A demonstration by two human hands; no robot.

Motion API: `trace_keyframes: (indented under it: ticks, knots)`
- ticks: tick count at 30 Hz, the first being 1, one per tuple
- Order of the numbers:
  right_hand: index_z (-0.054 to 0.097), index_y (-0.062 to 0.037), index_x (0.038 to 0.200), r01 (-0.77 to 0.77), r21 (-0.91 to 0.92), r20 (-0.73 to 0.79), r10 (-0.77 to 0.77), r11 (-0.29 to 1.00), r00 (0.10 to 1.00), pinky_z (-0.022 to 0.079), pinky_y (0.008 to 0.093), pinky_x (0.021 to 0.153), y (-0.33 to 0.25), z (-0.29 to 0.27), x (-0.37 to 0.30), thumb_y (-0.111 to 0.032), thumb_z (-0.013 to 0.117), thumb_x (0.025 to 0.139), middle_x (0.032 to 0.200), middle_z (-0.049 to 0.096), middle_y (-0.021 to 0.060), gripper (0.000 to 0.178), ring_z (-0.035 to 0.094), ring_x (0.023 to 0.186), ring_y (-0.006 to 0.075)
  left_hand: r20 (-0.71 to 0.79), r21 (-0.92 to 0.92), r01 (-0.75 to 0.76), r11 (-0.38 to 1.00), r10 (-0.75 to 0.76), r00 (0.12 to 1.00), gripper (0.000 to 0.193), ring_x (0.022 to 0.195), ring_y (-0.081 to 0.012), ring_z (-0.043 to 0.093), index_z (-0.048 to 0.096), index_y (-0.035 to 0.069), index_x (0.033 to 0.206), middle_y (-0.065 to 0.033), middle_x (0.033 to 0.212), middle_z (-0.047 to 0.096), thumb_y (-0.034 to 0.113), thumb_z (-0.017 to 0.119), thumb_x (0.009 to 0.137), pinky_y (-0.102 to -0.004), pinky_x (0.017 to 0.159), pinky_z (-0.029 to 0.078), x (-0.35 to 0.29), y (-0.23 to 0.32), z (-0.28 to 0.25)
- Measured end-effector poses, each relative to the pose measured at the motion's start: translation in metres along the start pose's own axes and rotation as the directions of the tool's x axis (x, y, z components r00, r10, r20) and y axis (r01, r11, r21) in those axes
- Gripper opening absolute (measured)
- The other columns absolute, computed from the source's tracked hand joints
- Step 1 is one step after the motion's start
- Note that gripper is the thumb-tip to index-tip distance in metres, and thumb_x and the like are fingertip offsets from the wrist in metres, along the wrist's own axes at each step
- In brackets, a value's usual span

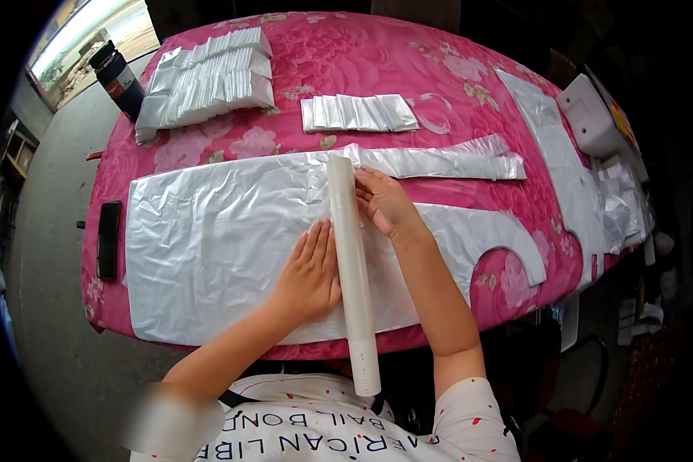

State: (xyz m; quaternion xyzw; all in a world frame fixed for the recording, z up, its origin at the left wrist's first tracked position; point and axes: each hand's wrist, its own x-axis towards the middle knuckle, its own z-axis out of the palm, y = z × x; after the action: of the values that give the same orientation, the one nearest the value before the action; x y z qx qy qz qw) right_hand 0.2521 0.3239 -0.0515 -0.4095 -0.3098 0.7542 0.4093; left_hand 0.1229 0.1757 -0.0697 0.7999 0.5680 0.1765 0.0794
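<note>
A long whitish tube [350, 262] lies across a silvery-white plastic sheet [215, 239], pointing away from me, its near end sticking out past the table edge. The sheet has a curved cut-out at its right end and looks like a plastic apron. My left hand [309, 277] rests flat on the sheet, fingers stretched out along the tube's left side. On the other side, close to the tube's far end, my right hand [383, 199] has its fingers extended over the sheet's far edge. A folded strip of the plastic [446, 162] runs off to the right there.
Stacks of folded plastic [208, 81] fill the far left beside a dark bottle [118, 81]. A smaller folded pile [358, 113] lies far centre. A black phone [108, 240] is at the left edge. Another plastic sheet [550, 154] and a white container [587, 115] are at right.
</note>
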Motion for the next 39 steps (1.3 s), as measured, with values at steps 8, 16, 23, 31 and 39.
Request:
trace_keyframes:
  ticks: [8,16,23,31,39]
  knots:
    - [0.056,-0.0053,0.106,0.218,0.548,-0.134,-0.172,0.808,0.976,0.05,0.0351,0.085,-0.028,-0.056,0.049,-0.013,0.054,0.089,0.105,0.064,0.0091,0.019,0.063,0.096,0.0217,0.009,0.006,0.009,1.0,-0.009,1.0,0.066,0.135,-0.0368,0.019,0.025,-0.014,0.133,-0.0285,0.141,0.024,0.018,0.038,0.077,-0.0433,0.111,0.012,-0.002,0.0,-0.003]
    - [0.056,-0.0002,0.103,0.546,0.465,-0.411,-0.376,0.697,0.83,0.054,0.0392,0.079,-0.167,-0.217,0.048,-0.026,0.022,0.099,0.101,0.064,0.0126,0.043,0.063,0.091,0.0255,-0.009,0.001,-0.002,1.0,0.002,1.0,0.063,0.134,-0.0373,0.021,0.026,-0.014,0.132,-0.0287,0.14,0.026,0.019,0.037,0.08,-0.0436,0.111,0.013,-0.001,0.001,-0.004]
    - [0.055,0.0003,0.114,0.696,0.125,-0.521,-0.55,0.707,0.653,0.037,0.0401,0.101,-0.211,-0.129,-0.002,-0.025,0.034,0.097,0.125,0.052,0.0153,0.037,0.05,0.115,0.0265,-0.017,-0.004,-0.019,1.0,0.019,1.0,0.064,0.134,-0.0378,0.02,0.026,-0.014,0.132,-0.0286,0.14,0.026,0.019,0.037,0.079,-0.0436,0.111,0.012,-0.002,0.0,-0.002]
    - [0.059,-0.0027,0.115,0.678,-0.304,0.39,-0.561,0.67,0.73,0.038,0.0238,0.093,-0.072,0.109,-0.038,-0.02,0.051,0.093,0.114,0.061,0.0035,0.029,0.052,0.105,0.0086,-0.026,-0.034,-0.028,0.999,0.027,0.999,0.066,0.134,-0.0384,0.021,0.027,-0.014,0.132,-0.029,0.139,0.028,0.022,0.038,0.078,-0.0453,0.111,0.014,-0.005,-0.006,0.001]
    - [0.062,-0.0027,0.102,0.809,-0.465,0.818,-0.174,0.36,0.548,0.026,0.046,0.104,0.159,0.228,-0.049,-0.011,0.053,0.082,0.123,0.05,0.0244,0.023,0.04,0.121,0.0413,-0.124,0.17,-0.075,0.983,0.097,0.988,0.064,0.135,-0.037,0.019,0.029,-0.015,0.131,-0.0281,0.141,0.026,0.026,0.037,0.082,-0.0455,0.111,0.014,0.002,-0.008,0.033]
